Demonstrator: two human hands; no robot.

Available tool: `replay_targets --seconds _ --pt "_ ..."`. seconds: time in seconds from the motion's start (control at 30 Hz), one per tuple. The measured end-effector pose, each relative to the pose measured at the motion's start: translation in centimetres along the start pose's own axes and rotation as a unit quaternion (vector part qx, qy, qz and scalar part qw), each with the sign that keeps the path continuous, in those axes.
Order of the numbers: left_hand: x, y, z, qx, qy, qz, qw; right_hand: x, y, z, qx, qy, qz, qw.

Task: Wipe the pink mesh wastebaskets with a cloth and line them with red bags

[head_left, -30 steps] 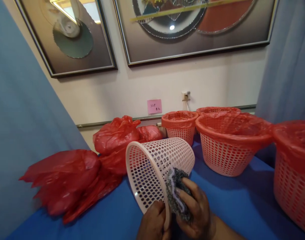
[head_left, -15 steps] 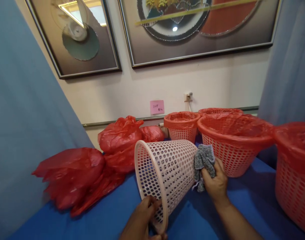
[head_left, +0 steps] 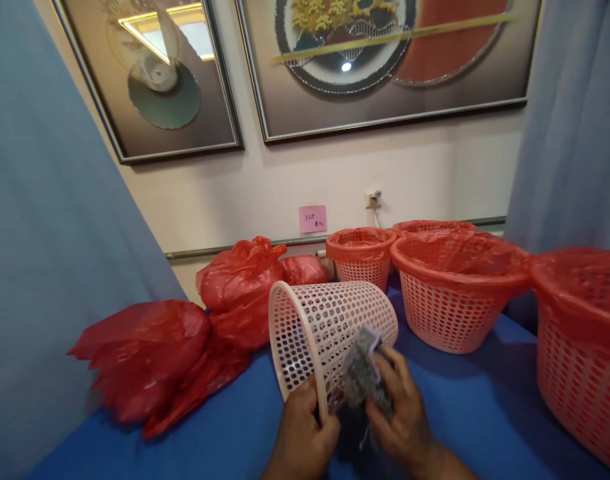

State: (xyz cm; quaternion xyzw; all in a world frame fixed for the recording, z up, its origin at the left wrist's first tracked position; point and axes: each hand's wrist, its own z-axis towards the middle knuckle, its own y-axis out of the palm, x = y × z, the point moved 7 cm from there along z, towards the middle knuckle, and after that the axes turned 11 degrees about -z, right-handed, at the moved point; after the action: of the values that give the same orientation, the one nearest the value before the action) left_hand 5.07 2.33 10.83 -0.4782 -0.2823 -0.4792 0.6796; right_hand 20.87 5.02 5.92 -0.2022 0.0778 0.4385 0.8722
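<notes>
A pale pink perforated plastic basket [head_left: 345,310] lies tipped on its side, its open mouth facing left. My left hand [head_left: 305,427] grips the near lower part of its rim, thumb outside and fingers closed round the edge. In my right hand [head_left: 402,407] is a bunched grey cleaning cloth [head_left: 363,367] with a pale edge, held against or just in front of the basket's near side wall. The cloth is slightly blurred, and it covers part of the basket's holes.
Filled red plastic bags [head_left: 155,360] lie at the left on the blue tablecloth [head_left: 219,427]. Several baskets lined with red bags, including a wide one [head_left: 449,310] and a near one [head_left: 579,373], stand at the right. Behind are a wall with a pink note [head_left: 313,219] and a socket [head_left: 373,199].
My right hand has brought the cloth from the basket's base end leftward and down towards the rim. My left hand has shifted slightly right and now wraps the rim more visibly.
</notes>
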Motion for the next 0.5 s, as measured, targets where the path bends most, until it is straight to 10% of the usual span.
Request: replay_targets --seconds 0.17,0.4,0.5 --pt "-2.3 0.6 -1.8 -0.064 -0.008 0.003 0.998 -3.9 0.0 -1.9 0.004 -0.077 -0.020 0.997" --pt "-7.5 -2.1 -2.0 -0.047 0.011 0.137 0.989 11.1 -0.9 0.4 -0.047 0.259 -0.134 0.955" --pt "-9.9 -1.9 -2.3 -0.049 0.014 0.192 0.980 11.0 -0.9 0.9 -0.054 0.279 -0.117 0.952"
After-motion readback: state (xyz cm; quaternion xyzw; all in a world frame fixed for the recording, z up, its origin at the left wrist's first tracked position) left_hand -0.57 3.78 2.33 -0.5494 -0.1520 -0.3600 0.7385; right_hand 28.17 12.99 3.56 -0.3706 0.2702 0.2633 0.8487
